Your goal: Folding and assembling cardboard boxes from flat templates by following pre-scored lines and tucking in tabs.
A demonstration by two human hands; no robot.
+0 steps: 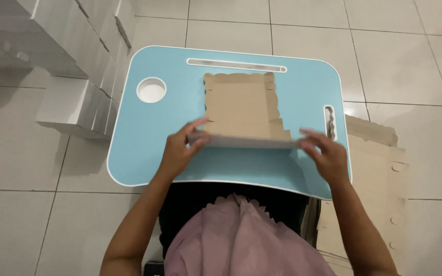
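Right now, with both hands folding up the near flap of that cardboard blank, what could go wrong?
1. The left hand and right hand pinch only the ends of the near flap, so its middle may bow or crease crookedly.
2. The cardboard blank lies loose on the blue lap table and could slide away.

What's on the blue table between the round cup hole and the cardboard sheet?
Nothing: in the head view, bare blue table lies between the cup hole and the cardboard sheet.
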